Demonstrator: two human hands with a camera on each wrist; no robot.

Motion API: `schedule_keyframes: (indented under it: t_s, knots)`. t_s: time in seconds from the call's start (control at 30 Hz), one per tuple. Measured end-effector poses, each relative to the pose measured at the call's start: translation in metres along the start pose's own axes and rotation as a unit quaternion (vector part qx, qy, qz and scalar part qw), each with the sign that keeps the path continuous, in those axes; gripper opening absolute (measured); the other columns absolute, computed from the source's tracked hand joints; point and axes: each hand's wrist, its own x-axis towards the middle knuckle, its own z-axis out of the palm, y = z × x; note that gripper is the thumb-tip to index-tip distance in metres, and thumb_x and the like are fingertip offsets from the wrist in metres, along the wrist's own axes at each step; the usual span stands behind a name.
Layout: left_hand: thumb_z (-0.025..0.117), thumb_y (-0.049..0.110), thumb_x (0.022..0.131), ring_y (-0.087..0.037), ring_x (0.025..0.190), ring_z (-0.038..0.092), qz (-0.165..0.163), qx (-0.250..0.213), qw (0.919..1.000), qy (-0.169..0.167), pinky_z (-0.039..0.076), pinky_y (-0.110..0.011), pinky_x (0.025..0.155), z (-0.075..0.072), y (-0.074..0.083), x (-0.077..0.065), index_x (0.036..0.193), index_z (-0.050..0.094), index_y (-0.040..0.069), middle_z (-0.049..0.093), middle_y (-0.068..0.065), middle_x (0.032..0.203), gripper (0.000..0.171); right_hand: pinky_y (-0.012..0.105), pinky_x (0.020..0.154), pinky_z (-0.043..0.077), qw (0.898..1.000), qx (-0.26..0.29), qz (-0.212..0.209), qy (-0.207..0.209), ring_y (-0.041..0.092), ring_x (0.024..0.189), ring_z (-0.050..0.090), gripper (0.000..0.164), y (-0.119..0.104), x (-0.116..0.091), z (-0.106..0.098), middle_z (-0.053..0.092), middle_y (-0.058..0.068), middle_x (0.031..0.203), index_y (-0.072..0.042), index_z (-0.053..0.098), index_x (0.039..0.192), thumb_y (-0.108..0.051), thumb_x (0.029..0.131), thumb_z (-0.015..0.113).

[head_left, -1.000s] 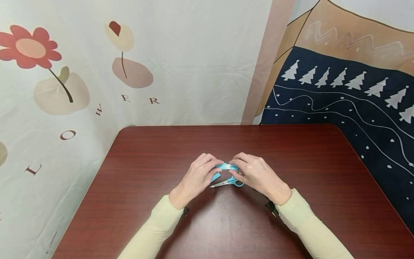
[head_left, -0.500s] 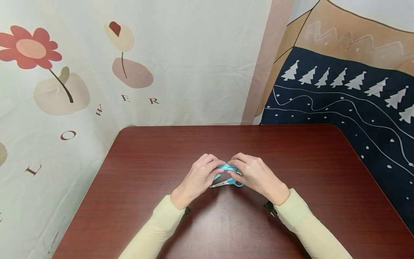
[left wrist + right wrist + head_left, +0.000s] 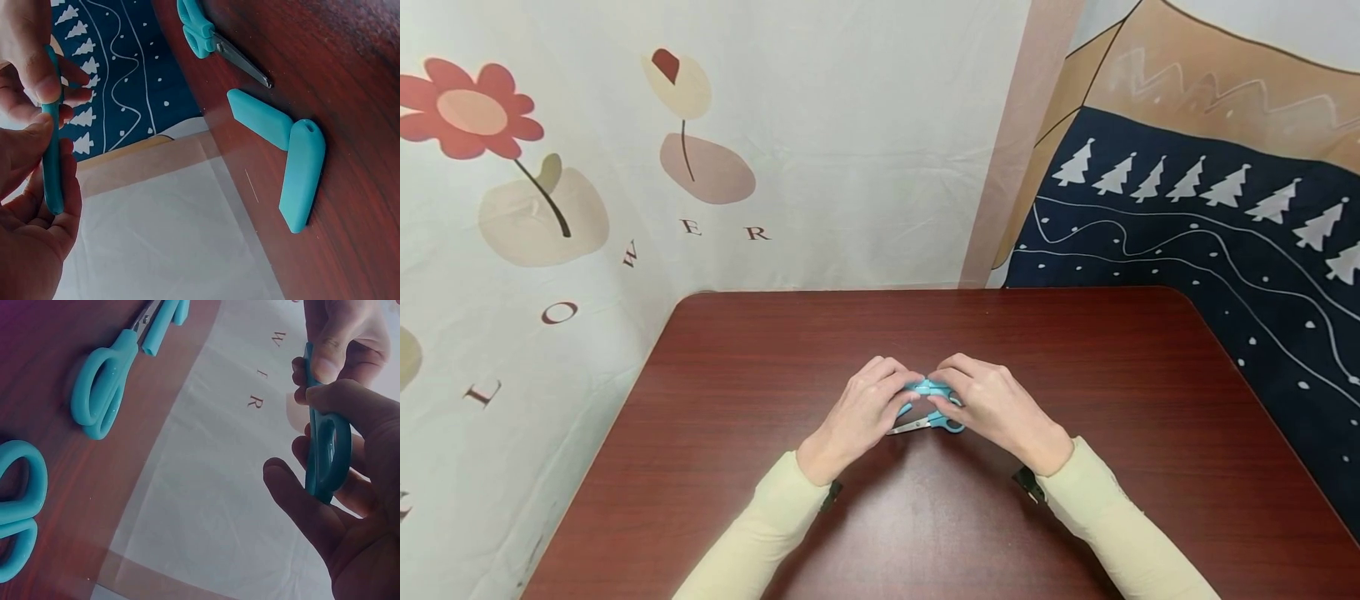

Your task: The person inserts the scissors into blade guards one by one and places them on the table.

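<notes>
My hands hold a pair of blue scissors (image 3: 929,388) just above the table, its blades hidden in a matching blade cover. The left hand (image 3: 865,402) pinches the covered blade end. At the handle end, my right hand (image 3: 988,402) grips with thumb and fingers, and a handle loop (image 3: 342,453) shows beside its palm. In the left wrist view the fingertips of both hands meet along the slim blue cover (image 3: 52,181). Below the hands lies another pair of scissors (image 3: 936,422) with bare metal blades pointing left.
Two loose blue blade covers (image 3: 259,119) (image 3: 304,175) lie touching on the brown table (image 3: 760,333), left of the bare scissors. Further blue scissor handles (image 3: 25,487) show at the left edge of the right wrist view. Printed cloths (image 3: 865,150) hang behind the table.
The hands have come slightly together. A pale gap between cover and handles, seen one second ago, has closed. Since half a second ago they have hardly moved.
</notes>
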Motion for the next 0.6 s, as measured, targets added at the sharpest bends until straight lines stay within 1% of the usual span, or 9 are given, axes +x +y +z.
schedule_keyframes:
  t_s: [0.1,0.27,0.43,0.53,0.6]
  knots:
    - [0.079,0.005,0.091,-0.019,0.083,0.057,0.006,0.001,1.0,0.007,0.049,-0.026,0.072,0.0004,0.0,0.0004,0.107,0.075,0.003,0.066,-0.003,0.095,0.017,0.022,0.066,0.057,1.0,0.0,-0.005,0.01,0.009,0.075,0.066,0.03,0.0008,0.0001,0.0009,0.067,0.003,0.098,-0.003,0.073,0.101,-0.011,0.079,0.091]
    - [0.079,0.005,0.09,-0.018,0.082,0.056,0.012,-0.001,0.9999,0.012,0.049,-0.024,0.071,0.0013,-0.001,-0.0005,0.107,0.075,0.003,0.066,-0.003,0.095,0.017,0.022,0.065,0.057,1.0,0.009,-0.002,0.008,0.009,0.074,0.065,0.031,0.0013,0.001,0.0009,0.068,0.002,0.097,-0.004,0.071,0.103,-0.012,0.08,0.09]
    - [0.08,0.007,0.09,-0.018,0.085,0.059,0.016,0.0,0.9998,-0.009,0.051,-0.025,0.074,-0.0016,-0.0013,-0.0004,0.11,0.074,0.003,0.067,-0.003,0.098,0.021,0.021,0.064,0.056,0.999,0.03,0.012,0.0,0.011,0.072,0.066,0.035,0.0047,-0.002,0.0008,0.068,0.002,0.099,-0.005,0.07,0.105,-0.012,0.078,0.092]
    - [0.084,0.008,0.086,-0.019,0.089,0.063,0.012,0.01,0.9996,-0.025,0.054,-0.027,0.077,-0.0055,-0.0013,-0.0005,0.114,0.074,0.002,0.069,-0.004,0.103,0.03,0.021,0.066,0.056,0.999,0.03,0.012,-0.007,0.011,0.073,0.065,0.032,0.0053,-0.0024,-0.0011,0.067,0.001,0.101,-0.006,0.071,0.104,-0.014,0.079,0.092]
    - [0.086,0.008,0.084,-0.02,0.09,0.064,0.006,0.02,0.9994,-0.029,0.055,-0.029,0.078,-0.0079,-0.0016,-0.0013,0.115,0.074,0.0,0.07,-0.005,0.104,0.034,0.021,0.066,0.056,1.0,0.028,0.012,-0.008,0.011,0.075,0.065,0.03,0.0052,-0.0019,-0.0026,0.067,0.001,0.102,-0.006,0.072,0.103,-0.015,0.081,0.091]
